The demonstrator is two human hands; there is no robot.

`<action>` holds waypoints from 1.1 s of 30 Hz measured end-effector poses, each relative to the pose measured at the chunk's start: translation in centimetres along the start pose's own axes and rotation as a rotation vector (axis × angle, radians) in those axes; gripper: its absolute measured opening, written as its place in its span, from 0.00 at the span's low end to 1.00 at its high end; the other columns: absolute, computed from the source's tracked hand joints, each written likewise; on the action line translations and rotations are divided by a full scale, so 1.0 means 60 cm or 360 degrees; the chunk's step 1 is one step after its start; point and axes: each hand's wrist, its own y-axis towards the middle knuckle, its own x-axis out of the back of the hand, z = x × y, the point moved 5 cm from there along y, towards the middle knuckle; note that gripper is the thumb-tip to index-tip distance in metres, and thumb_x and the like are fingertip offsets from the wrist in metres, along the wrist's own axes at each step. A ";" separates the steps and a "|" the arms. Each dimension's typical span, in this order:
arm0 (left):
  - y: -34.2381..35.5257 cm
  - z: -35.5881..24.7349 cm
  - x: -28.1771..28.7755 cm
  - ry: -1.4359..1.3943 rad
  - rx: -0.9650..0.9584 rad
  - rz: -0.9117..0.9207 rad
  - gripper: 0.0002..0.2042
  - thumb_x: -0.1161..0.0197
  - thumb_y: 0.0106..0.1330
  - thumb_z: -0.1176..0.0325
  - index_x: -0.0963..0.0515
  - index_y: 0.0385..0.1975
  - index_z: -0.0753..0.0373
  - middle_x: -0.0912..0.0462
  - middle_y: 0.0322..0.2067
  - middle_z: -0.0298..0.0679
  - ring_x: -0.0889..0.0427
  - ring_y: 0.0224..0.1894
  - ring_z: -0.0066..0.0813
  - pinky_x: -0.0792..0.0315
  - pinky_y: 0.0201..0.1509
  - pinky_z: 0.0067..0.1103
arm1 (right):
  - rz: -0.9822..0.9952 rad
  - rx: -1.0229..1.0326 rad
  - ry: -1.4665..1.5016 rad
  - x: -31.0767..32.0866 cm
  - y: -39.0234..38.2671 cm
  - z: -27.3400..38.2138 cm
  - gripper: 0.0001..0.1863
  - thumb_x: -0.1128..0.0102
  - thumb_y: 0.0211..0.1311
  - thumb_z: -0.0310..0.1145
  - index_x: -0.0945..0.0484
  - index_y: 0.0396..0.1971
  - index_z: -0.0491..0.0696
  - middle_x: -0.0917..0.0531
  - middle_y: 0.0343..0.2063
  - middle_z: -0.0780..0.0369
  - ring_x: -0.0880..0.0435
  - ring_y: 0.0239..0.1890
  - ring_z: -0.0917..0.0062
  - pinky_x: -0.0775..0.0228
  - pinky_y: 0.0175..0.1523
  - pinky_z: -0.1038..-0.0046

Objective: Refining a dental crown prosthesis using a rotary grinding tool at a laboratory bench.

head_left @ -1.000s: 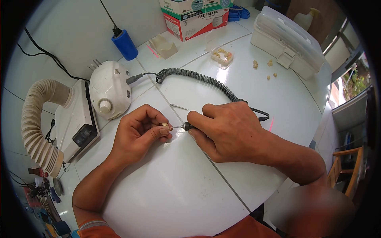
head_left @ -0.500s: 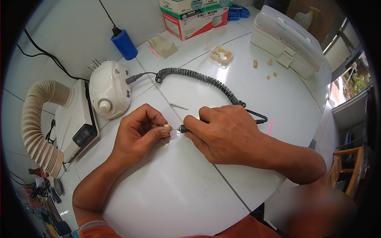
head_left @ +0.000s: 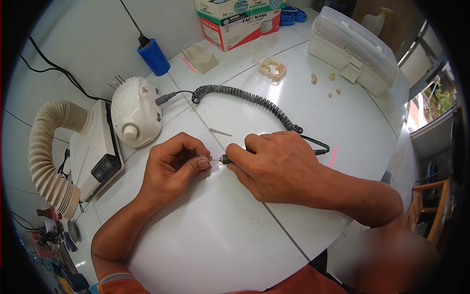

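Observation:
My left hand (head_left: 172,164) pinches a small tooth-shaped piece (head_left: 209,158) between thumb and fingertips, which hide most of it. From the other side, my right hand (head_left: 281,165) grips a dark rotary handpiece (head_left: 225,159), its fingers wrapped over the body. The thin metal bit (head_left: 216,159) points left and meets the piece, or nearly so; I cannot tell whether they touch. Behind the hands a loose metal bur (head_left: 220,132) lies on the white tiled tabletop (head_left: 210,235). A coiled black cord (head_left: 245,91) links the handpiece to a white control unit (head_left: 136,112).
On the left stands a white machine (head_left: 100,157) with a ribbed hose (head_left: 41,147). Farther back are a blue cylinder (head_left: 153,56), face mask boxes (head_left: 240,29), a small container (head_left: 272,71) of tooth-like pieces, several loose pieces (head_left: 314,78) and a lidded plastic case (head_left: 352,49).
The piece in my left fingers has turned or shifted, and less of its yellowish side shows. Both hands keep nearly the same place and grip.

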 end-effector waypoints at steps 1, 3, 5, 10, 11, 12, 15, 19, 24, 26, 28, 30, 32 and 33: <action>0.001 -0.002 -0.001 0.0038 0.0007 0.0006 0.03 0.32 0.77 0.80 0.18 0.45 0.69 0.13 0.39 0.36 0.12 0.42 0.21 0.16 0.48 0.20 | 0.0000 -0.0001 -0.0001 0.003 0.000 0.000 0.08 0.33 0.69 0.34 0.17 0.40 0.45 0.14 0.25 0.54 0.11 0.25 0.62 0.22 0.27 0.61; 0.002 -0.004 -0.001 0.0079 0.0017 0.0011 0.04 0.32 0.76 0.80 0.18 0.46 0.69 0.13 0.39 0.36 0.12 0.42 0.21 0.16 0.49 0.20 | 0.0068 -0.0089 0.0048 0.007 -0.001 -0.004 0.08 0.33 0.70 0.33 0.17 0.40 0.45 0.14 0.25 0.54 0.11 0.25 0.61 0.22 0.27 0.61; 0.001 -0.004 0.000 0.0067 0.0013 0.0012 0.04 0.32 0.76 0.79 0.19 0.45 0.69 0.13 0.39 0.37 0.12 0.42 0.21 0.16 0.48 0.20 | 0.0051 -0.0058 0.0045 0.003 0.001 -0.003 0.08 0.34 0.70 0.34 0.17 0.40 0.45 0.14 0.25 0.54 0.11 0.24 0.61 0.23 0.27 0.61; 0.002 -0.003 0.002 0.0033 0.0023 0.0033 0.03 0.32 0.76 0.79 0.18 0.45 0.70 0.11 0.37 0.39 0.12 0.40 0.22 0.16 0.47 0.21 | 0.0055 -0.0087 0.0082 0.010 0.001 -0.006 0.08 0.34 0.72 0.35 0.16 0.40 0.45 0.15 0.25 0.55 0.12 0.24 0.61 0.24 0.26 0.61; 0.002 -0.002 0.001 0.0034 0.0054 0.0040 0.03 0.32 0.76 0.80 0.17 0.45 0.71 0.11 0.37 0.39 0.12 0.39 0.22 0.16 0.46 0.21 | 0.0045 -0.0047 0.0072 0.009 0.001 -0.004 0.09 0.33 0.72 0.36 0.16 0.40 0.46 0.15 0.24 0.55 0.12 0.24 0.62 0.24 0.26 0.61; 0.002 -0.002 0.001 0.0034 0.0055 0.0040 0.03 0.32 0.76 0.80 0.17 0.45 0.71 0.11 0.37 0.39 0.12 0.39 0.22 0.16 0.46 0.21 | 0.0036 -0.0007 0.0061 0.009 0.001 -0.003 0.09 0.33 0.72 0.37 0.15 0.40 0.46 0.15 0.24 0.55 0.12 0.24 0.62 0.25 0.26 0.61; 0.003 -0.003 0.000 0.0066 0.0090 0.0066 0.03 0.32 0.76 0.80 0.16 0.44 0.72 0.10 0.36 0.40 0.12 0.37 0.22 0.16 0.46 0.21 | 0.0052 -0.0032 0.0084 0.014 -0.001 -0.004 0.10 0.32 0.71 0.38 0.15 0.40 0.47 0.15 0.24 0.56 0.12 0.24 0.62 0.25 0.26 0.61; 0.003 -0.005 -0.001 0.0083 0.0155 0.0093 0.03 0.33 0.77 0.80 0.16 0.45 0.72 0.11 0.35 0.40 0.13 0.36 0.21 0.17 0.45 0.21 | 0.0078 0.0004 0.0062 0.013 0.002 -0.005 0.10 0.32 0.72 0.39 0.15 0.40 0.47 0.15 0.24 0.56 0.12 0.24 0.62 0.25 0.26 0.60; 0.004 -0.004 0.000 0.0092 0.0168 0.0119 0.03 0.34 0.78 0.79 0.16 0.45 0.73 0.11 0.35 0.40 0.13 0.36 0.22 0.17 0.44 0.21 | 0.0071 0.0005 0.0051 0.013 0.000 -0.005 0.10 0.33 0.73 0.39 0.14 0.40 0.48 0.15 0.25 0.57 0.12 0.24 0.62 0.25 0.26 0.60; 0.004 -0.003 0.000 0.0107 0.0152 0.0152 0.02 0.36 0.80 0.79 0.19 0.45 0.71 0.12 0.37 0.41 0.12 0.39 0.22 0.16 0.44 0.22 | 0.0093 -0.0011 0.0057 0.014 0.000 -0.006 0.10 0.33 0.73 0.40 0.14 0.39 0.48 0.15 0.25 0.57 0.12 0.23 0.62 0.25 0.26 0.60; 0.003 -0.003 -0.001 0.0102 0.0136 0.0144 0.02 0.36 0.80 0.79 0.19 0.45 0.71 0.12 0.38 0.41 0.11 0.39 0.22 0.16 0.44 0.21 | 0.0115 -0.0026 0.0062 0.013 0.000 -0.008 0.11 0.33 0.73 0.40 0.14 0.39 0.48 0.15 0.25 0.56 0.12 0.23 0.62 0.25 0.26 0.60; 0.002 -0.002 -0.002 0.0097 0.0120 0.0137 0.02 0.36 0.80 0.79 0.19 0.46 0.70 0.12 0.38 0.41 0.11 0.39 0.22 0.16 0.44 0.21 | 0.0121 -0.0030 0.0066 0.012 0.000 -0.008 0.11 0.34 0.74 0.41 0.14 0.40 0.47 0.15 0.25 0.57 0.12 0.23 0.62 0.24 0.26 0.60; 0.001 -0.002 -0.002 0.0054 0.0111 0.0083 0.03 0.36 0.79 0.79 0.18 0.45 0.71 0.11 0.38 0.40 0.12 0.38 0.22 0.17 0.45 0.20 | 0.0151 -0.0056 0.0083 0.016 0.001 -0.008 0.11 0.34 0.74 0.41 0.14 0.39 0.47 0.15 0.25 0.56 0.12 0.23 0.62 0.24 0.26 0.60; 0.001 -0.003 -0.002 0.0054 0.0111 0.0083 0.03 0.36 0.79 0.79 0.18 0.45 0.71 0.11 0.38 0.40 0.12 0.38 0.22 0.17 0.45 0.20 | 0.0181 -0.0081 0.0101 0.016 0.002 -0.009 0.12 0.34 0.74 0.41 0.14 0.39 0.47 0.15 0.24 0.56 0.13 0.23 0.61 0.24 0.26 0.60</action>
